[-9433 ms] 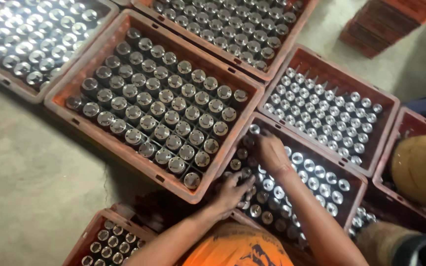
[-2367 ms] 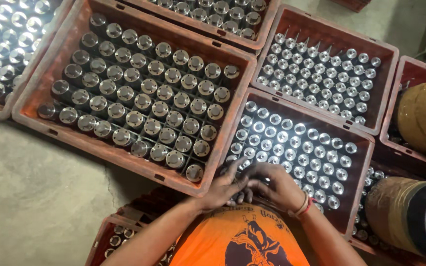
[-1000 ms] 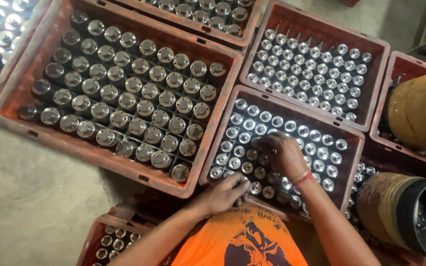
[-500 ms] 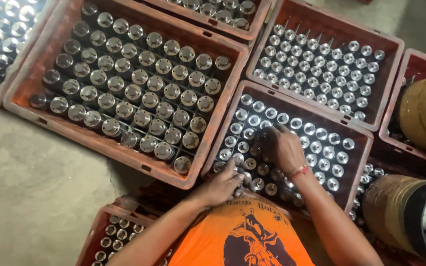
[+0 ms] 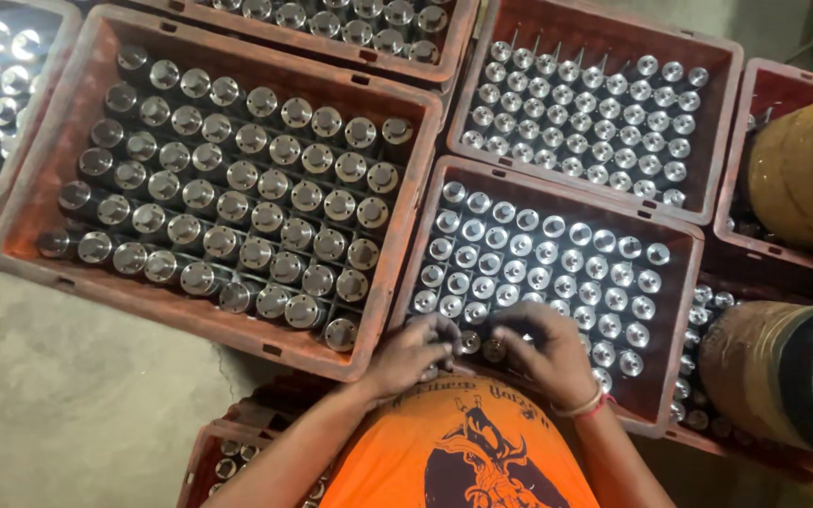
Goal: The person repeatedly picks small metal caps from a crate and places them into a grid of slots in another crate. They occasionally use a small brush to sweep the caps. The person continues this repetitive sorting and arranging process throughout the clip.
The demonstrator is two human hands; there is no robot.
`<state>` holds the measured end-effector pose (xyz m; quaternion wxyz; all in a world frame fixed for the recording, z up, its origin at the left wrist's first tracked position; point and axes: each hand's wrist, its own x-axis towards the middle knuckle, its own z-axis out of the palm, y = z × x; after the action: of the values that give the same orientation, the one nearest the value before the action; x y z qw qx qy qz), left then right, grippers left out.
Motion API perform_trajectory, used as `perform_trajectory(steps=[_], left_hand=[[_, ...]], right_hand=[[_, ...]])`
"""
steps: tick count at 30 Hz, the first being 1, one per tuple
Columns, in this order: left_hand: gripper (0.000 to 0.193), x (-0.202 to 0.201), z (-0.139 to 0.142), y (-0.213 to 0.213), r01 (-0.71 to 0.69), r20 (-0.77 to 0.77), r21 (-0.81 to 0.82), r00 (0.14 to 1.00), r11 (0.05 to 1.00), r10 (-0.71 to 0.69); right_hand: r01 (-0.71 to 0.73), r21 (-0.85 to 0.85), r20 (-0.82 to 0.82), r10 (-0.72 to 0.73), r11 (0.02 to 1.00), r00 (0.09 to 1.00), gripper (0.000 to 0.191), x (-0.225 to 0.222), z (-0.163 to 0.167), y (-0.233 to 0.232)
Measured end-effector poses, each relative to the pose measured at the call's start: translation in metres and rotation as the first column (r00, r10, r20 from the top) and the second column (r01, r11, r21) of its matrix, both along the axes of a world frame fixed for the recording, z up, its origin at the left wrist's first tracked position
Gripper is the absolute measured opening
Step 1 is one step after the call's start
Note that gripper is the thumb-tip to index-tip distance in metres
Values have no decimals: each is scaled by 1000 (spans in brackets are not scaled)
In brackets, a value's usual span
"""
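A red-brown plastic crate (image 5: 679,282) holds several rows of small shiny metal cylinders (image 5: 557,254) standing upright. My left hand (image 5: 413,353) is at the crate's near left corner, fingers curled around one cylinder in the nearest row. Right beside it, my right hand (image 5: 549,350), with a band on the wrist, lies over the near row with bent fingers pointing at the left hand. Its palm hides what is under it. My orange shirt (image 5: 454,452) fills the bottom of the view.
A bigger crate (image 5: 30,254) of larger metal cylinders (image 5: 237,202) sits to the left. More filled crates (image 5: 708,56) lie behind and at the far left. Brown rolls (image 5: 792,169) rest on crates at the right. Bare concrete floor (image 5: 77,395) is at the lower left.
My right hand has drawn back from the middle of the crate to the near row, next to my left hand. The left hand has barely shifted.
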<state>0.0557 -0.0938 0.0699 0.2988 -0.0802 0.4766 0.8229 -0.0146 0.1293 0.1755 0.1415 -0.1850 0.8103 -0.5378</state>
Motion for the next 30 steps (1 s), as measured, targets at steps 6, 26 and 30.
perform_trajectory(steps=[6,26,30], left_hand=[[19,2,9,8,-2,0,-209,1000,978,2],[17,49,23,-1,-220,65,-141,971,965,230],[11,52,22,-9,-241,-14,-207,970,948,243]], right_hand=[[-243,116,20,242,963,970,33,10,13,-20],[-85,496,-282,253,864,925,13,-64,-41,-20],[-151,519,-354,373,841,858,25,-51,-49,-26]])
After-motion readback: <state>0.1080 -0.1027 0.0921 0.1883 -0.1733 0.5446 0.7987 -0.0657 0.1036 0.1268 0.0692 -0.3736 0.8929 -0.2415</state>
